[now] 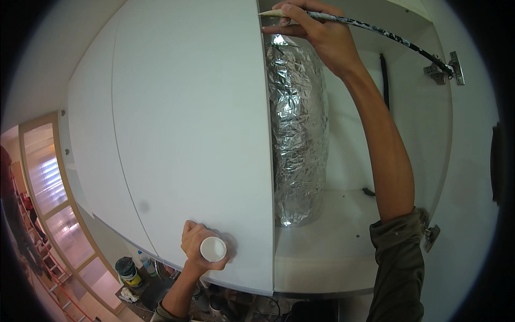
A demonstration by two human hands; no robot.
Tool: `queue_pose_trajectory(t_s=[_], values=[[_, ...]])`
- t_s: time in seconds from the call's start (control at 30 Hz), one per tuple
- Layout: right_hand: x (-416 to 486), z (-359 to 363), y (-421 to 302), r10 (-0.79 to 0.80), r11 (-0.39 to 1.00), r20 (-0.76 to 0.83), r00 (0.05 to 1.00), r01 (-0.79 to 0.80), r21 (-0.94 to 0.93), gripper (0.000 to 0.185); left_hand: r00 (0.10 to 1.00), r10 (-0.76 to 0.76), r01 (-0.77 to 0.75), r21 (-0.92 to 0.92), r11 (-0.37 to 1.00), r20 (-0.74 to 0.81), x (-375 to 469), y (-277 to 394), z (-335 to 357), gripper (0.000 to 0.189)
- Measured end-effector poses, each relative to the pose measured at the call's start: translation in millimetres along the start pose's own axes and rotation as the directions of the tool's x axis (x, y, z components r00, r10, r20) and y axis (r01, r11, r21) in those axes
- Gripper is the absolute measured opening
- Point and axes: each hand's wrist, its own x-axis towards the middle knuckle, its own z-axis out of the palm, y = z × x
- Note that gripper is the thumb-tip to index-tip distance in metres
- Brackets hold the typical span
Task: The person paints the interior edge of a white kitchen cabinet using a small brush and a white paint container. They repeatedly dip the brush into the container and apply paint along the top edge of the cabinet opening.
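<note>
My right hand (pixel 328 38) pinches a thin paintbrush (pixel 372 27) near its bristles. The brush has a pale pointed tip and a dark handle spattered with white paint. Its tip is at the upper edge of a white cabinet door panel (pixel 193 120), and one of my fingers rests by that edge. Lower down, my left hand (pixel 195 243) grips a small white cup (pixel 213 249) in front of the panel. White shows inside the cup. Beside the panel edge, a foil-covered flexible duct (pixel 297 133) stands upright inside the open cabinet compartment (pixel 348 161).
An open cabinet door (pixel 466 161) on metal hinges (pixel 432 237) borders the right side. Below the cabinet are a bucket (pixel 128 271), a plastic bottle (pixel 147 263) and a sink (pixel 157 292). A framed glass door (pixel 60 193) and an orange ladder (pixel 52 261) stand at far left, near another person.
</note>
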Motion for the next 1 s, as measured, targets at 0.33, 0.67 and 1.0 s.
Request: queue_pose_trajectory(t_s=[0.33, 0.67, 1.0], values=[[-0.9, -2.5, 2.4, -0.003, 1.000, 0.023, 1.000, 0.003, 0.005, 0.020, 1.000, 0.015, -0.015, -0.008, 1.000, 0.016, 4.4, 3.6, -0.3, 0.022], [0.0, -4.0, 2.8, 0.008, 0.999, 0.025, 1.000, -0.006, -0.040, 0.020, 1.000, 0.002, -0.002, -0.010, 1.000, 0.012, 1.0, 1.0, 0.0, 0.028], [-1.4, -4.7, 2.3, 0.019, 0.998, 0.017, 1.000, -0.018, -0.066, 0.020, 1.000, 0.001, -0.001, -0.008, 1.000, 0.014, 3.3, 2.6, 0.5, 0.021]])
